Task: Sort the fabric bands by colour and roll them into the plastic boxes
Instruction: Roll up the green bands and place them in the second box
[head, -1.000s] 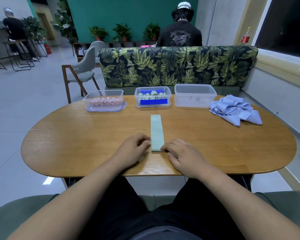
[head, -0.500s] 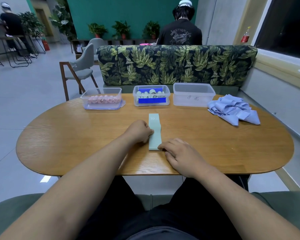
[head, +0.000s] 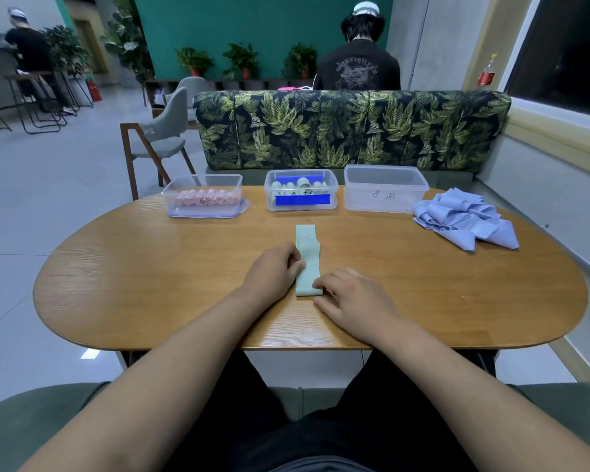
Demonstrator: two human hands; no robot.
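Note:
A pale green fabric band lies flat and lengthwise in the middle of the wooden table. My left hand has its fingers curled against the band's left edge about halfway along and seems to pinch it. My right hand presses its fingertips on the band's near end. At the far edge stand three clear plastic boxes: the left box holds pink rolls, the middle box with a blue label holds green rolls, and the right box holds nothing.
A loose pile of blue bands lies at the far right of the table. A leaf-patterned sofa backs the table, with a person seated behind it. A grey chair stands at the far left.
My left hand has slid from the band's near end up along its left edge to about the middle. My right hand has stayed at the near end.

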